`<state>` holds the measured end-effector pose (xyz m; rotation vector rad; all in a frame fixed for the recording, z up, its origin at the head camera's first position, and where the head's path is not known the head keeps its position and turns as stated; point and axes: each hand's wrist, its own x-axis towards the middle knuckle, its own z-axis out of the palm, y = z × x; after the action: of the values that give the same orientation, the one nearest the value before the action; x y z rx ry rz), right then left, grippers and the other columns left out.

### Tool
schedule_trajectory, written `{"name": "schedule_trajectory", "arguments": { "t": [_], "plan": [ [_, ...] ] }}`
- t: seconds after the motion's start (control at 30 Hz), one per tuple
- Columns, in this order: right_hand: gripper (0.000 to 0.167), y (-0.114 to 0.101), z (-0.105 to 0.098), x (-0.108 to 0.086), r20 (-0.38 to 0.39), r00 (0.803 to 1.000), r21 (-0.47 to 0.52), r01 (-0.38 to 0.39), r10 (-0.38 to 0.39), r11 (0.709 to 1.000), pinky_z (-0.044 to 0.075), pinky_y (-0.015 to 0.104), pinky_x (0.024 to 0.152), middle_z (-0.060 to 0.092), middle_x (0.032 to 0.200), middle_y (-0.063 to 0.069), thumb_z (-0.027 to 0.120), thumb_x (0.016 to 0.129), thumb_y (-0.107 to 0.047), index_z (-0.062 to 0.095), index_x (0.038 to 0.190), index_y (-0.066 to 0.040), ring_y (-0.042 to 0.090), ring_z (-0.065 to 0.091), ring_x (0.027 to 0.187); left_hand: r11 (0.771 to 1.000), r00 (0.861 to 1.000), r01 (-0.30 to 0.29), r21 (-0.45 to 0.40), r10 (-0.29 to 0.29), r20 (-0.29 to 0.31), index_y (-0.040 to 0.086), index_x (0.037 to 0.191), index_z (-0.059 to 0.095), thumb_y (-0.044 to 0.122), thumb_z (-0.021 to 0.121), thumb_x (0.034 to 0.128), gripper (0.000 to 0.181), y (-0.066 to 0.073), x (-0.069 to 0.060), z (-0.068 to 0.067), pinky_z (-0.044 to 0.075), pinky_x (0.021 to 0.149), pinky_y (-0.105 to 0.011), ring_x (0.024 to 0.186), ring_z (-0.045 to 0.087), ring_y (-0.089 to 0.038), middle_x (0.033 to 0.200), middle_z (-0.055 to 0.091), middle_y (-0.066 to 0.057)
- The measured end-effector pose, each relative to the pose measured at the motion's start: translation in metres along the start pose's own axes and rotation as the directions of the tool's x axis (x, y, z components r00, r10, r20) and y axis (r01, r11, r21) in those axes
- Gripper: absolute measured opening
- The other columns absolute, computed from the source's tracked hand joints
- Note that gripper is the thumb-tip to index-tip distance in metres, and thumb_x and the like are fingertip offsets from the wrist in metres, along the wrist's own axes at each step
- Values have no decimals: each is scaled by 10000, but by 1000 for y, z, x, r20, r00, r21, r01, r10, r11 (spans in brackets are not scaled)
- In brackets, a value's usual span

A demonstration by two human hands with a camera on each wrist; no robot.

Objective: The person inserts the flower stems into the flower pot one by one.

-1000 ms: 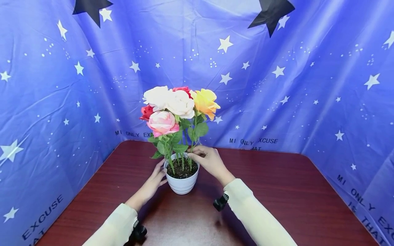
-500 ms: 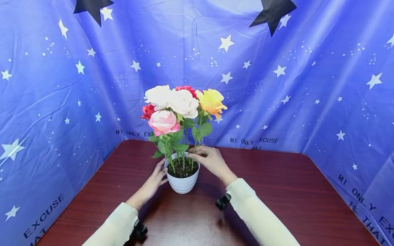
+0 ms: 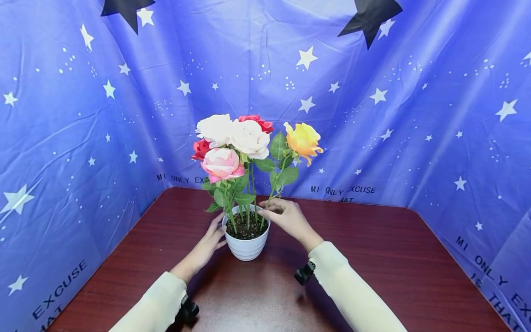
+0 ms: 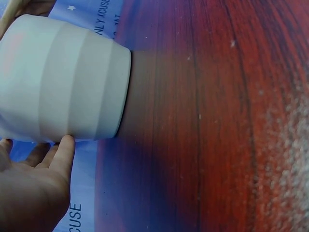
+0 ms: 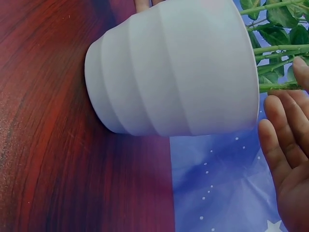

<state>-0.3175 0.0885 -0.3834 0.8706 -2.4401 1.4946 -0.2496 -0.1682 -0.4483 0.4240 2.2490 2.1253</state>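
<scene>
A white ribbed flowerpot (image 3: pixel 247 247) with dark soil (image 3: pixel 246 230) stands upright on the table. My left hand (image 3: pixel 207 240) rests its fingertips (image 4: pixel 66 151) against the pot's left side, without wrapping round it. Just above the right rim, my right hand (image 3: pixel 289 220) pinches the green stem of a yellow rose (image 3: pixel 304 139) between thumb and fingers. That stem has its lower end in the soil and leans right, apart from the other flowers. White roses (image 3: pixel 250 139), a pink rose (image 3: pixel 222 164) and red roses (image 3: pixel 201 149) stand clustered in the pot's left and middle.
The dark red wooden table (image 3: pixel 365 258) extends around the pot. Blue star-printed curtain (image 3: pixel 265 60) encloses it at the back and both sides. Black wrist cameras (image 3: pixel 305 273) hang below both cream sleeves (image 3: pixel 352 286).
The yellow rose has tilted to the right, away from the white roses, and my right hand has shifted slightly right with its stem. My left hand keeps touching the pot.
</scene>
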Motion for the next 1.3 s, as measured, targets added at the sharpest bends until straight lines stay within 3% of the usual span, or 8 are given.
{"name": "schedule_trajectory", "arguments": {
  "t": [0.27,0.5,0.97,1.3],
  "plan": [
    [169,1,-1,-2,45,999,1,26,-26,1000,546,310,794,723,1130,-77,751,913,-333,762,952,-170,90,687,881,1000,1000,4,8,-4,8,95,1599,97,245,334,1100,571,-1,1,0,266,1128,-627,1441,175,-467,1554,148,-301],
    [300,-1,-10,-9,45,998,-3,36,-36,999,555,345,784,752,927,-33,754,915,-287,739,1129,-77,137,696,850,1000,1000,0,13,0,7,104,1601,102,256,338,1102,573,-2,1,-1,271,1127,-621,1443,178,-465,1557,152,-298],
    [271,29,-47,-35,52,998,-154,34,-26,987,555,334,805,732,933,-149,733,920,-388,734,1145,-238,77,683,882,1000,1000,5,8,-5,18,108,1603,97,256,332,1106,569,2,-1,0,255,1132,-627,1449,157,-459,1570,128,-286],
    [236,46,-77,-63,21,1000,-176,1,3,984,542,284,748,746,935,-71,736,924,-347,735,1140,-251,95,678,855,1000,1000,0,4,0,20,99,1599,102,238,335,1104,565,2,-1,-1,263,1126,-633,1450,159,-463,1575,128,-289]
  ]
}}
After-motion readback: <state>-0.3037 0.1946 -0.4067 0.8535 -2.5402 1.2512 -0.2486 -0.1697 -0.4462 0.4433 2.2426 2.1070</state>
